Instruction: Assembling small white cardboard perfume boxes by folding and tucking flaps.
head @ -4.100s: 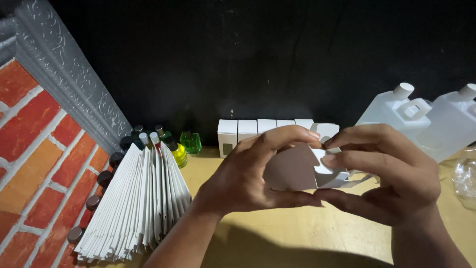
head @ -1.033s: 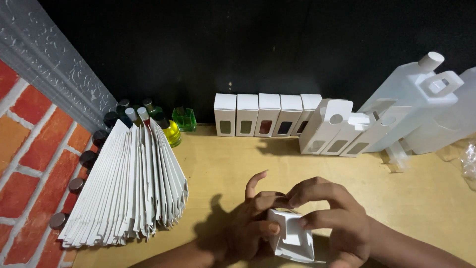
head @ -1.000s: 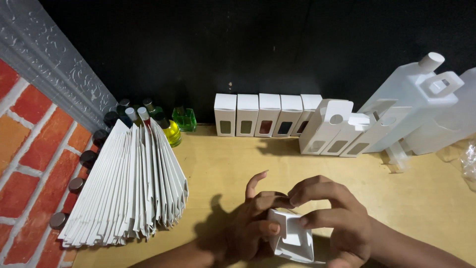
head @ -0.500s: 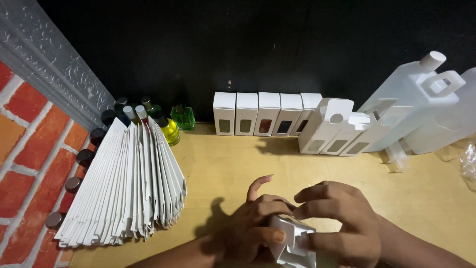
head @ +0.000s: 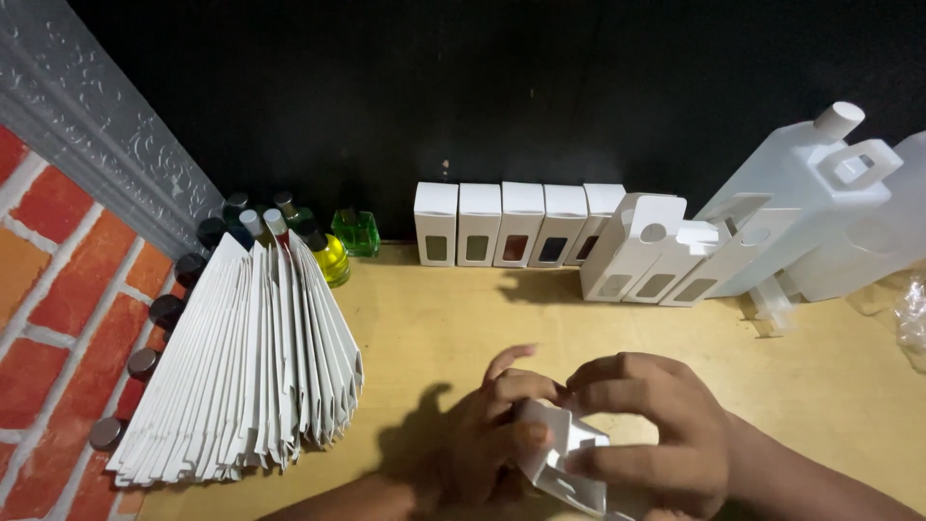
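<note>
Overhead, tan tabletop (head: 434, 318) against black wall (head: 482, 87), brick-patterned panel (head: 58, 289) leftward.

Small white cardboard box (head: 564, 458), part-folded, not closed up yet. Held low at frame bottom, clamped btwn both hands: left hand (head: 487, 439) wraps its left side w/ fingers curled over the top edge, right hand (head: 651, 439) covers top & right side. Box tilted, lower end pointing down-right under the right palm. Flaps loose, one folded panel sticks up btwn the fingertips, a cut-out edge shows at the bottom below the right thumb. Most of the body hidden by fingers; can't tell if anything's inside.
</note>
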